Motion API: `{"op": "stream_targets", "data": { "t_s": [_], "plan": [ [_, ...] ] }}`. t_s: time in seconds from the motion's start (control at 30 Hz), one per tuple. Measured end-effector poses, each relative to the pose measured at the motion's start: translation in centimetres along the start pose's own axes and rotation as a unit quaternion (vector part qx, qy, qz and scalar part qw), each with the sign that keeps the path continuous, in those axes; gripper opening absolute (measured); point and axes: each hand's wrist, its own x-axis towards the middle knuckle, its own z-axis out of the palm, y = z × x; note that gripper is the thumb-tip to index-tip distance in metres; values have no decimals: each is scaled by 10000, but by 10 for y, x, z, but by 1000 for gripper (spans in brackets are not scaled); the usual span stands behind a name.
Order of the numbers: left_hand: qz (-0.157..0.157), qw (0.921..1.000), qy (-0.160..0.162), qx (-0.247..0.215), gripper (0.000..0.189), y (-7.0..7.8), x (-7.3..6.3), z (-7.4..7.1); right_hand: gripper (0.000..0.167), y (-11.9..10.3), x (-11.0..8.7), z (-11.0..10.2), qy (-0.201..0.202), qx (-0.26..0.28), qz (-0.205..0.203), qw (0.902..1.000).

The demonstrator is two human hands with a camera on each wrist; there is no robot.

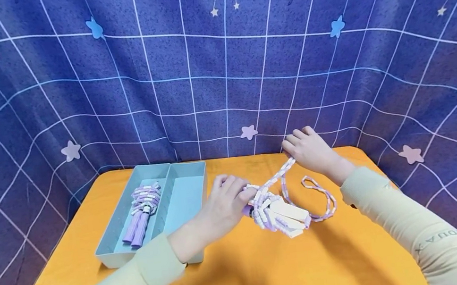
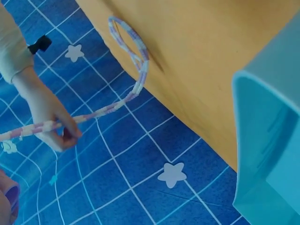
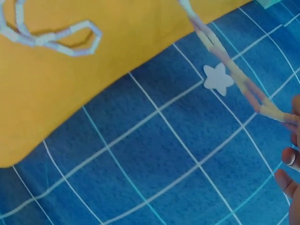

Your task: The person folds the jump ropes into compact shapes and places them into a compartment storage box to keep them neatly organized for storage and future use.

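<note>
My left hand (image 1: 225, 204) grips a beaded jump rope (image 1: 267, 204) in purple and white above the table, its strands wound around the pale handles (image 1: 289, 213). Farther right and higher, my right hand (image 1: 307, 151) holds a doubled length of the same rope, stretched from the bundle. From there the rope's looped tail (image 1: 331, 202) hangs down toward the tabletop. In the left wrist view, the right hand (image 2: 49, 115) has the strand between thumb and fingers, and a purple handle end (image 2: 13, 194) shows by the left hand. The left hand's fingertips are partly hidden.
On the left of the orange-covered table (image 1: 270, 270) stands a light blue two-compartment box (image 1: 206, 178). A second beaded jump rope (image 1: 146, 197), wrapped up with purple handles, lies in its left compartment. A blue patterned curtain (image 1: 213, 92) surrounds the table's back and sides.
</note>
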Motion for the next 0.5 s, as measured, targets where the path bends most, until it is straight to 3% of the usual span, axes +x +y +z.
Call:
{"op": "stream_targets", "data": {
  "t_s": [0.23, 0.4, 0.5],
  "plan": [
    [-425, 9990, 167, 27, 32, -5, -1, -7, 37, -10, -13, 11, 71, 108, -46, 9999],
    [-841, 9963, 170, 12, 31, -11, 0, -10, 19, -16, -23, 15, -369, 178, -27, 9992],
    [-1066, 9940, 213, 89, 27, -15, 1, -10, 22, -22, -27, 15, -619, 199, -28, 9979]
  ]
}}
